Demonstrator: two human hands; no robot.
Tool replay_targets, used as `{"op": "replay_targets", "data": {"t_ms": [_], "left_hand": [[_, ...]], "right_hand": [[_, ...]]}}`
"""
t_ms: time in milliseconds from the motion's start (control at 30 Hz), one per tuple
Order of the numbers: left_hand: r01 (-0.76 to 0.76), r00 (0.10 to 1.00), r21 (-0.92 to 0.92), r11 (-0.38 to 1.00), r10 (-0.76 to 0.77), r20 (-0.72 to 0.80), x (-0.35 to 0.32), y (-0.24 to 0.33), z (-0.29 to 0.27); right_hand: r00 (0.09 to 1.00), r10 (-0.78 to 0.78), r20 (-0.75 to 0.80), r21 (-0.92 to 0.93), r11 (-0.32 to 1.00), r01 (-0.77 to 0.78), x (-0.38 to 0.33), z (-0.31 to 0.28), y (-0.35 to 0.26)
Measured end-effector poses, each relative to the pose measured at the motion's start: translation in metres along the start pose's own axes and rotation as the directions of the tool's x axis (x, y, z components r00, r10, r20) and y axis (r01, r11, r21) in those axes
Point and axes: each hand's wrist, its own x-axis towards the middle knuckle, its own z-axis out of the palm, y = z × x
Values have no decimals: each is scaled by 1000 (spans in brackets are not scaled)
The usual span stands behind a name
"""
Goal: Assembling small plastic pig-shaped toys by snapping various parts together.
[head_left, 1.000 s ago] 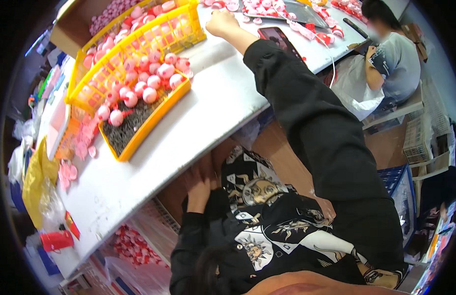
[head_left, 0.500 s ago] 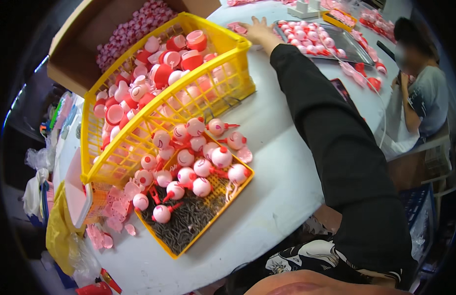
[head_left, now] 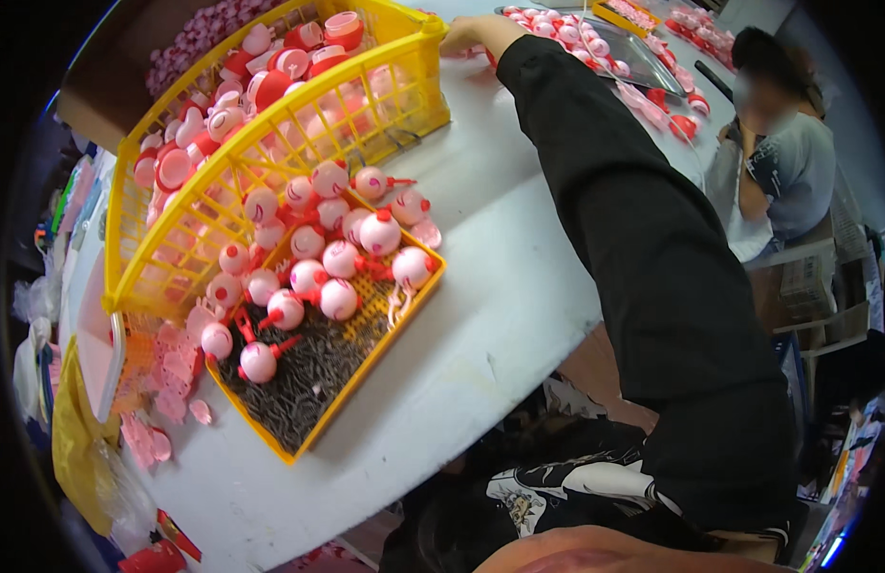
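My right hand [head_left: 480, 34] reaches across the table at the end of a black sleeve. It is beside the far right corner of a yellow plastic basket [head_left: 428, 84], and its fingertips are partly hidden there. Red and pale pink cup-shaped plastic parts [head_left: 273, 89] fill the basket. Below the basket is a shallow yellow tray [head_left: 366, 368], holding many small dark pieces [head_left: 313, 406] at its near end. Pink face-printed balls with red tabs [head_left: 379, 232] are heaped over its far end. My left hand is out of view.
A cardboard box [head_left: 98, 100] of small pink parts stands behind the basket. A metal tray [head_left: 657, 72] carries more pink and red balls at the far right. Someone in a light shirt [head_left: 805, 167] sits beyond it. Yellow cloth [head_left: 79, 449] lies at the left.
The view has shifted, so the basket and tray appear farther left and higher. My right hand's spread fingers are now lowered beside the basket corner.
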Motion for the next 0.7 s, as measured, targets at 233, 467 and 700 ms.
{"op": "replay_targets", "data": {"t_ms": [233,467,700], "left_hand": [[-29,999,-51,998,28,-24,-37,32,7],[-77,982,17,997,79,-172,43,21,-15],[-84,945,109,991,113,-306,144,-16,-47]], "right_hand": [[993,-57,-108,-32,998,53,-33,-3,12],[937,-179,-300,-95,983,157,-21,-52,-21],[815,-61,-577,188,960,206,18,7,-20]]}}
